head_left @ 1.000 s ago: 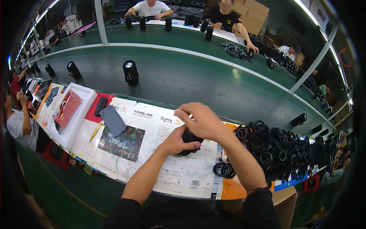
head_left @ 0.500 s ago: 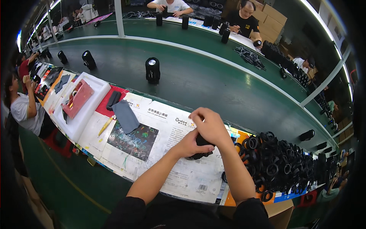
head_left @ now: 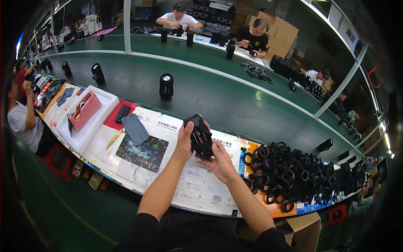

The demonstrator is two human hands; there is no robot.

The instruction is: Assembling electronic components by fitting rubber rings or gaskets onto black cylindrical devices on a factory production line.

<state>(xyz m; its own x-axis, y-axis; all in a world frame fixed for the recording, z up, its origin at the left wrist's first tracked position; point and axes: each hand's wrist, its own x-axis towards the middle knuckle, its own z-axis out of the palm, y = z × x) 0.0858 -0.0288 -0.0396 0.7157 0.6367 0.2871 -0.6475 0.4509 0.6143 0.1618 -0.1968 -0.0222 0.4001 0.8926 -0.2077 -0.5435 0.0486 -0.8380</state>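
Note:
Both of my hands hold a black cylindrical portable speaker [head_left: 199,135] above the white printed board covering the bench. My left hand [head_left: 183,142] wraps its left side, thumb near the upper end. Against the lower right side presses my right hand [head_left: 221,161], its thumb along the edge. Some fingers of each hand are hidden behind the speaker. To the right lies a heap of black plastic rings [head_left: 289,172]. A grey cloth [head_left: 136,129] and a yellow pen [head_left: 113,139] rest on the board's left part.
Beyond the bench, a green conveyor belt [head_left: 210,101] carries an upright black speaker [head_left: 166,87] and several others. A white foam tray [head_left: 110,99] holds a red bag-like item [head_left: 86,111]. A cardboard box [head_left: 304,229] stands below the bench. Co-workers sit across the belt and at left.
The speaker has been raised off the board and tilted so its side shows. My right hand has come down from above it to its lower right side. The view has shifted slightly.

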